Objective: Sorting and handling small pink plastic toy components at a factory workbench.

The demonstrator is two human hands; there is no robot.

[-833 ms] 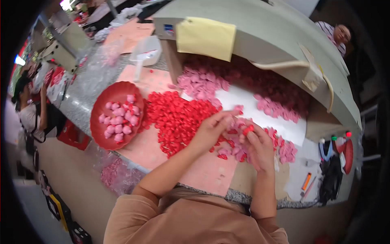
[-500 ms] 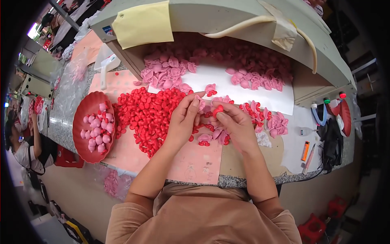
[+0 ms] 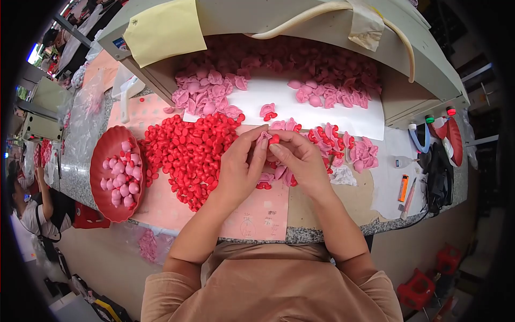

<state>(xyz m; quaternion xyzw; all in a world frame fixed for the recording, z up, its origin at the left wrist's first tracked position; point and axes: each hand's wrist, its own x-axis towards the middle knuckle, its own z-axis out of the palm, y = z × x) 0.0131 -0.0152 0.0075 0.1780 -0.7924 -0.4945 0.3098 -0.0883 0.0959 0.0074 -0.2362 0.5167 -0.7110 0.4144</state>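
Observation:
My left hand (image 3: 240,165) pinches a small pink shell-shaped piece (image 3: 264,136) between thumb and fingers. A small glossy red rounded piece (image 3: 274,139) is gripped by my right hand (image 3: 304,162), right against the pink one. Both hands meet over the worktable, their fingertips partly covering the two pieces. Left of them spreads a heap of red pieces (image 3: 193,155). Pink pieces with red parts attached lie around and beyond my hands, one on the white sheet (image 3: 270,110).
A red scalloped dish (image 3: 99,185) with pink balls stands at the left. Ahead, a grey hooded box (image 3: 322,24) shelters piles of pink pieces (image 3: 206,91). An orange cutter (image 3: 403,188), a pink-handled tool (image 3: 411,198) and a black cloth-like bundle (image 3: 441,185) lie at the right. Another person sits far left.
My hands have come together, bringing the red piece from a short distance away up against the pink piece. The whole view has shifted slightly.

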